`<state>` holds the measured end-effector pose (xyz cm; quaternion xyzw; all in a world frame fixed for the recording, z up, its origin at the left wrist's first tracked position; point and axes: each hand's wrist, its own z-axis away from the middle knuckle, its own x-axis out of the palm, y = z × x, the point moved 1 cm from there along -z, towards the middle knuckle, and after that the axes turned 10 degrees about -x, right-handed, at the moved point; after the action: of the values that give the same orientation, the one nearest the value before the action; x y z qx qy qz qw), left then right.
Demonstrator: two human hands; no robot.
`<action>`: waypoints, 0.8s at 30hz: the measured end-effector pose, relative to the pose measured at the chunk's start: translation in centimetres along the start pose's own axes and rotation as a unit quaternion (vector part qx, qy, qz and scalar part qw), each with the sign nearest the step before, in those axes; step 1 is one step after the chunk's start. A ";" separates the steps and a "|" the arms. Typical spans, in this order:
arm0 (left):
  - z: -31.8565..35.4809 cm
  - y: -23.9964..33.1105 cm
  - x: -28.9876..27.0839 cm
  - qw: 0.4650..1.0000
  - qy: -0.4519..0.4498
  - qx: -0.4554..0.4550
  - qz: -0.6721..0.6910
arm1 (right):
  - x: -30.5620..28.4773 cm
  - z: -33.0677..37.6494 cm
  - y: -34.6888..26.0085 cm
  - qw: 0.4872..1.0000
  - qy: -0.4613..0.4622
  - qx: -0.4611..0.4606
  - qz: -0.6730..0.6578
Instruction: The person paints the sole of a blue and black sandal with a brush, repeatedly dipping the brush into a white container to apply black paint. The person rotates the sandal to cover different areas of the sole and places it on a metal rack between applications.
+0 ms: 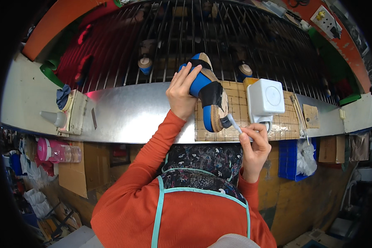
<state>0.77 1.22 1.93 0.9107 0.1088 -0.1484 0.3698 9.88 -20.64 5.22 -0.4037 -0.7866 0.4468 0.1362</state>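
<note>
My left hand (181, 97) grips a blue and black shoe (201, 84) near its far end, fingers wrapped over the blue upper. The shoe is tilted so its pale tan underside faces to the right, and its near end hangs over a grid-lined board (286, 127). In my right hand (256, 148), a slim pale-handled brush (234, 124) is pinched between thumb and fingers. The brush's tip meets the dark patch at the shoe's near end; its bristles are too small to make out. Just right of the shoe stands a white plastic container (265, 98).
Beyond the metal bench (130, 111) runs a rack of metal bars (175, 45) with several more shoes among it. A grey cone (53, 119) is at left. Thin sticks (299, 113) lie right of the container. Below hang a blue crate (288, 161) and a pink-lidded bottle (58, 150).
</note>
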 end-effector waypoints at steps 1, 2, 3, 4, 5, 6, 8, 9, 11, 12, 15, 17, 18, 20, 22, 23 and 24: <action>0.1 -0.2 -0.1 1.000 -0.003 0.000 -0.012 | 0.0 0.3 -0.1 1.000 0.005 0.011 0.001; 0.2 -0.5 -0.1 1.000 -0.006 0.000 -0.023 | 0.1 0.6 -0.2 1.000 0.009 0.021 0.002; 0.3 -0.6 -0.1 1.000 -0.008 0.000 -0.028 | 0.3 0.7 -0.3 1.000 0.014 0.028 0.002; 0.4 -0.8 -0.2 0.999 -0.009 0.000 -0.031 | 0.5 0.8 -0.3 0.999 0.017 0.027 0.015; 0.5 -0.9 -0.2 0.999 -0.010 0.001 -0.035 | 0.7 0.7 -0.2 0.999 0.020 0.021 0.027; 0.5 -0.9 -0.2 0.999 -0.010 0.001 -0.038 | 0.9 0.6 -0.2 0.999 0.023 0.016 0.039; 0.6 -1.0 -0.3 0.999 -0.008 0.000 -0.041 | 1.0 0.4 -0.4 0.999 0.015 0.018 0.046; 0.5 -1.1 -0.3 0.999 -0.005 0.003 -0.050 | 1.1 0.3 -0.4 0.998 0.011 0.024 0.051; 0.5 -1.2 -0.5 0.998 -0.003 0.004 -0.062 | 1.3 -0.1 -0.4 0.997 0.008 0.001 0.072; 0.4 -1.2 -0.5 0.998 0.000 0.009 -0.066 | 1.4 -0.2 -0.3 0.996 0.006 -0.002 0.084; 0.3 -1.3 -0.7 0.997 0.010 0.017 -0.073 | 1.6 -0.9 -0.1 0.993 0.019 -0.058 0.097; 0.2 -1.4 -0.7 0.997 0.015 0.017 -0.072 | 1.7 -1.1 0.0 0.988 0.020 -0.075 0.135; 0.2 -1.4 -0.7 0.997 0.019 0.021 -0.072 | 1.8 -1.1 0.0 0.985 0.024 -0.083 0.150; 0.1 -1.4 -0.8 0.997 0.021 0.023 -0.072 | 1.8 -1.2 0.0 0.983 0.027 -0.087 0.158; 0.0 -1.3 -0.7 0.997 0.022 0.021 -0.073 | 1.8 -1.3 0.1 0.984 0.032 -0.093 0.151; -0.1 -1.3 -0.7 0.997 0.023 0.017 -0.071 | 1.9 -1.3 0.2 0.985 0.034 -0.097 0.138; -0.2 -1.3 -0.7 0.997 0.019 0.016 -0.070 | 1.9 -1.3 0.3 0.986 0.036 -0.103 0.126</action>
<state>-0.24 2.21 1.44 0.9094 0.1768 -0.1581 0.3418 9.57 -18.34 5.40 -0.5270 -0.7658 0.3627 0.0647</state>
